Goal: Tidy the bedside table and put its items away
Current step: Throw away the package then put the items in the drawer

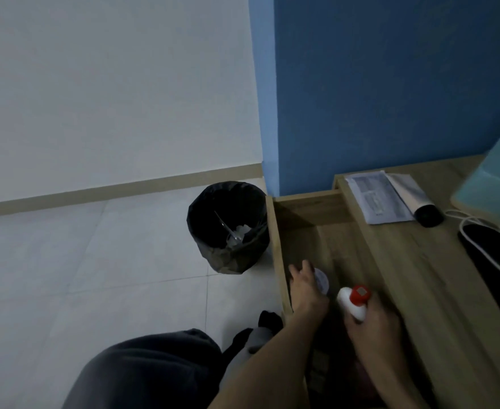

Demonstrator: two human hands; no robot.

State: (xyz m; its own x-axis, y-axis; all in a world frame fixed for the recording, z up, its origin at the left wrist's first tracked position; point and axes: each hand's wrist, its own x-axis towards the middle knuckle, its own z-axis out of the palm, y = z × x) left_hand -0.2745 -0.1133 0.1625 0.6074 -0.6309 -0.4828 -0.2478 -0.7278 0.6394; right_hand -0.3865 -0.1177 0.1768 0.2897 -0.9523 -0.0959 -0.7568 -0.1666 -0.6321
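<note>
Dim light falls on the open drawer (325,249) of the bedside table (414,261). Nearest, the right hand (375,326) is closed around a white bottle (350,302), its red cap pointing away over the drawer. Just left, the left hand (304,287) reaches in with fingers spread over a small round lid (322,280). Farther on the tabletop lie a paper (375,196), a tube (414,199), a cable (484,252) and a teal box (496,178). A black bin (228,225) stands on the floor beside the drawer.

Single head view, angled steeply down, close over open drawer (316,240)
</note>
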